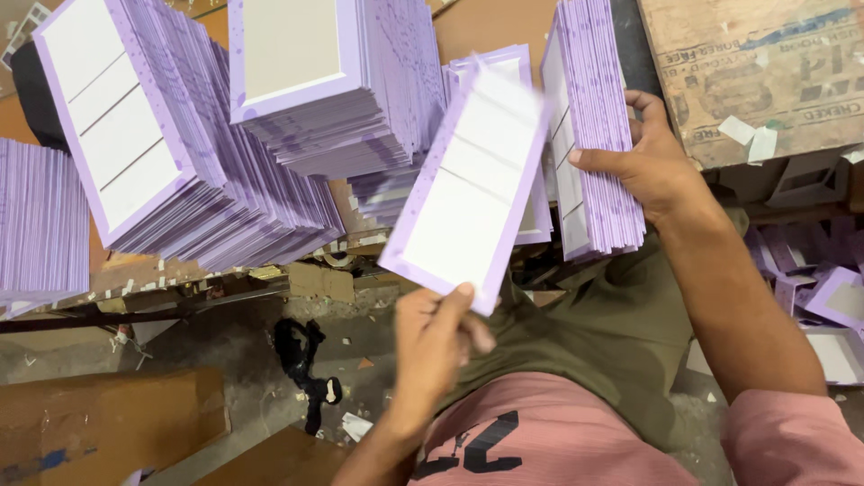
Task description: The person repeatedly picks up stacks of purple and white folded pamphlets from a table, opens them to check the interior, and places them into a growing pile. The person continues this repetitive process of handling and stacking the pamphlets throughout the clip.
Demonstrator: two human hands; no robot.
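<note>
A: What does each hand hold in this view?

B: Your left hand (435, 335) pinches the near end of a single lilac-bordered card (470, 184), thumb on top and fingers pressed together beneath. The card tilts up and away from you, white panels facing the camera. Your right hand (650, 162) grips an upright bundle of like cards (594, 126) standing on edge, thumb laid across its face and fingers curled behind. The single card lies just beside the bundle, to its left.

A: Where do the other cards sit?

B: On the worktop (486, 31) ahead of you. A tall leaning stack (180, 135) fans out at far left, a second stack (337, 81) rises next to it, and a lower pile (387, 193) shows beneath. Another pile (40, 220) is cut off by the left edge.

A: Are any containers visible?

B: A worn cardboard box (765, 72) stands at upper right; only its outer wall shows, so you cannot tell its contents. Loose lilac offcuts (832, 297) lie below it at right. A flat brown carton (108, 418) rests on the floor (252, 351) at lower left, beside a dark rag (301, 360).
</note>
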